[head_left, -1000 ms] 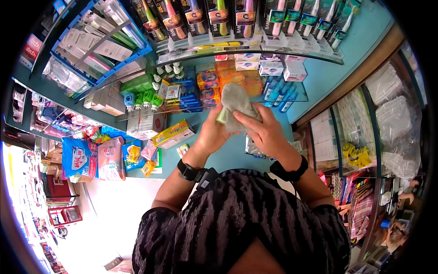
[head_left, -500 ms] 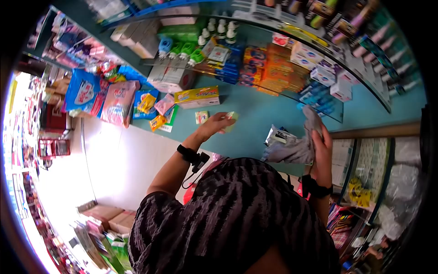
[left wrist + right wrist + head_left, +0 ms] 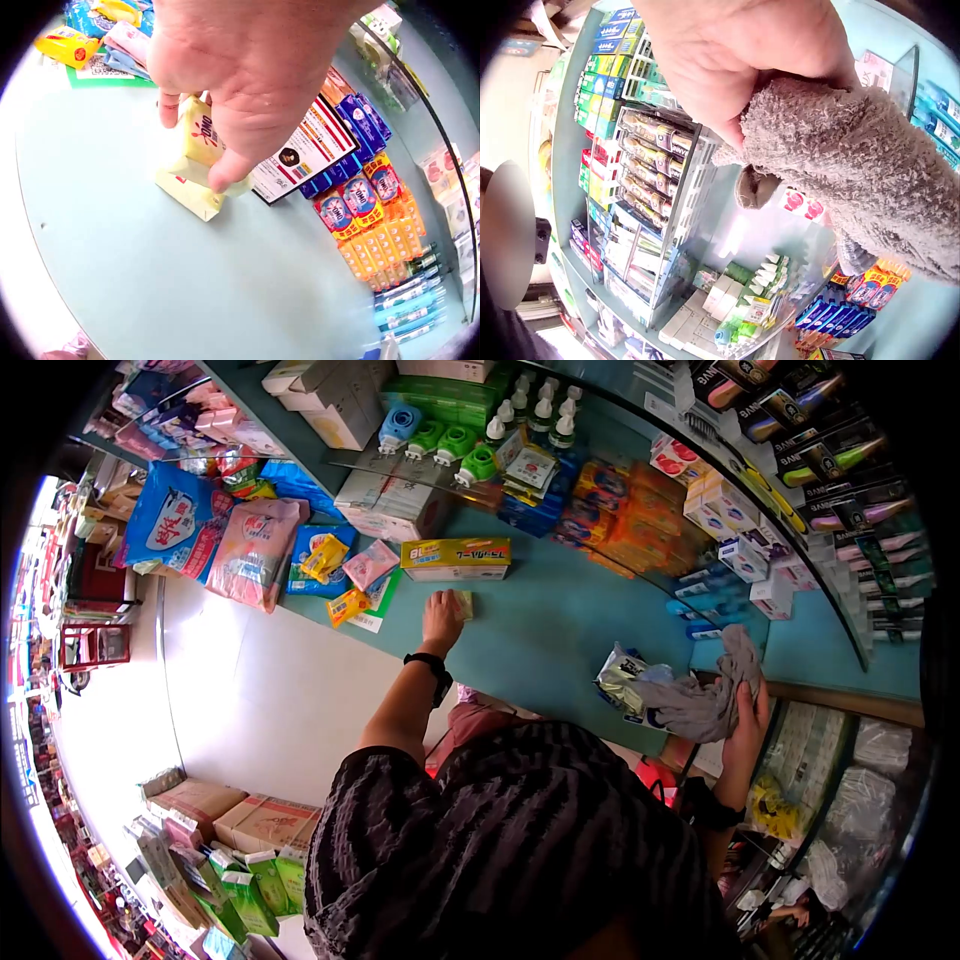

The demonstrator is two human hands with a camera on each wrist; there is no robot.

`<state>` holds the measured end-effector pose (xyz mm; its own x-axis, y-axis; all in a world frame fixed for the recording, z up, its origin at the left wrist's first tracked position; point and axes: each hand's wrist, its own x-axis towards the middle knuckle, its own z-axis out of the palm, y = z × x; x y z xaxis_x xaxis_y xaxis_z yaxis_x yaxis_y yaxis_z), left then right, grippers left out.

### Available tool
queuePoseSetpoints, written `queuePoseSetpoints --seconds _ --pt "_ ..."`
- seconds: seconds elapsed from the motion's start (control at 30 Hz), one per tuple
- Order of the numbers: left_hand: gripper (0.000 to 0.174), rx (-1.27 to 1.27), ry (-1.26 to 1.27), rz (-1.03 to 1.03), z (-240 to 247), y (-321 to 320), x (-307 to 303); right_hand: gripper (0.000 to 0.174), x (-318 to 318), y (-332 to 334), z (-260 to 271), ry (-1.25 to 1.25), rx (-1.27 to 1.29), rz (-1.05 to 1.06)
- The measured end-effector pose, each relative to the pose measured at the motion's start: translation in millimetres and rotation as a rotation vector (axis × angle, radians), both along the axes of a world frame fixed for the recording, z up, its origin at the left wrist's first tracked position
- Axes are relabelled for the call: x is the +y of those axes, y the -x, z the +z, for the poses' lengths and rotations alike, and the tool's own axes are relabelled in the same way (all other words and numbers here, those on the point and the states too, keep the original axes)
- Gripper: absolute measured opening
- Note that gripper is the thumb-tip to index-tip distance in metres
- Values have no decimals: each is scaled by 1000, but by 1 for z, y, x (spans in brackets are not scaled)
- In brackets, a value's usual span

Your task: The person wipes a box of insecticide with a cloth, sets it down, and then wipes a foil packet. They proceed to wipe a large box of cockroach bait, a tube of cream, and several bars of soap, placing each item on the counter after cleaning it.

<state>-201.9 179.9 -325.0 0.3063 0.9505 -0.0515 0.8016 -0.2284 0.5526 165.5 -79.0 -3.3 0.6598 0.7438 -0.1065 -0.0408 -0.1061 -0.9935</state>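
Observation:
My left hand (image 3: 441,624) pinches a pale yellow wrapped OMO soap bar (image 3: 196,135) between thumb and fingers, low over the blue-green counter (image 3: 540,650). Directly under it in the left wrist view lies a second pale yellow soap bar (image 3: 187,196), partly covered by the first. A yellow and white box (image 3: 455,560) sits just behind that hand. On the right, my right hand (image 3: 745,735) grips a bunched grey cloth (image 3: 855,165), whose loose part drapes toward the counter beside a silvery packet (image 3: 618,668).
Bagged goods and small packets (image 3: 325,560) crowd the counter's left end. Along the back stand green-capped bottles (image 3: 455,445), orange packs (image 3: 615,515) and small white boxes (image 3: 740,560) by a curved glass shelf edge (image 3: 800,525). Cartons (image 3: 265,825) stand on the floor at lower left.
My hands have come apart from around the cloth. The left carried a soap bar leftward, down to the other bar; the right took the cloth to the right. The head view has turned.

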Motion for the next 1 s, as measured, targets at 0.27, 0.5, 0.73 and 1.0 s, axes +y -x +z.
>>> queuePoseSetpoints --seconds 0.27,0.5,0.73,1.0 --pt "56 8 22 -79 -23 4 16 41 -4 21 16 -26 87 -67" --pt "42 -126 272 -167 43 -2 2 42 -9 16 2 -34 106 -103" --pt "26 -360 216 -307 131 -55 -3 46 7 19 7 -203 119 -111" --pt "26 -583 83 -496 212 -149 3 45 -29 -3 -9 -326 371 -185"
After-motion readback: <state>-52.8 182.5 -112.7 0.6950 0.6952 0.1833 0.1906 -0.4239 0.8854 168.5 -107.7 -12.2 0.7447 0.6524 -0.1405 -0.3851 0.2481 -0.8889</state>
